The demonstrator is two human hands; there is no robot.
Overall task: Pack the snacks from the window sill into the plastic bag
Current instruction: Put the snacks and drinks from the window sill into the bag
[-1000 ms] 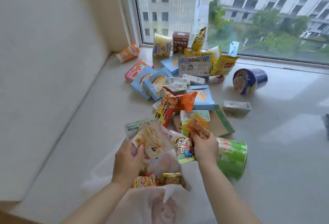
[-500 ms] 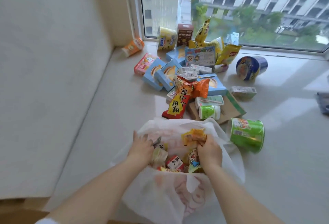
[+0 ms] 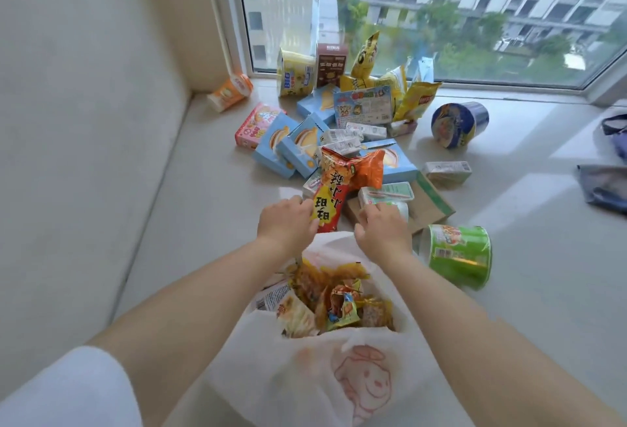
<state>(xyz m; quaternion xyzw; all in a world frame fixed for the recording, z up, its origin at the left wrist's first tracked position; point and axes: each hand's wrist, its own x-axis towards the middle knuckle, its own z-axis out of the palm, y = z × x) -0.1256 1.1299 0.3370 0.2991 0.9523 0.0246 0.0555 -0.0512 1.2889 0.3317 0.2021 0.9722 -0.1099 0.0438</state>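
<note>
- Left hand (image 3: 286, 221): fingers closed on the near end of the red-and-yellow snack packet (image 3: 334, 196), at 12 o'clock of the bag.
- Right hand (image 3: 381, 230): curled over a small green-and-white cup (image 3: 402, 206); grip unclear.
- White plastic bag (image 3: 305, 369): mouth wide, small packets inside.
- Green noodle cup (image 3: 458, 255): on its side, at 3 o'clock of the right hand.
- Window sill (image 3: 190, 209): remaining snacks piled toward 12 o'clock.

The right hand (image 3: 381, 231) covers the small white pack under it, so its grip cannot be told. At 3 o'clock a dark cloth (image 3: 607, 185) is cut by the edge. The bag (image 3: 339, 379) runs off at 6 o'clock. Small print on the snacks is unreadable.
</note>
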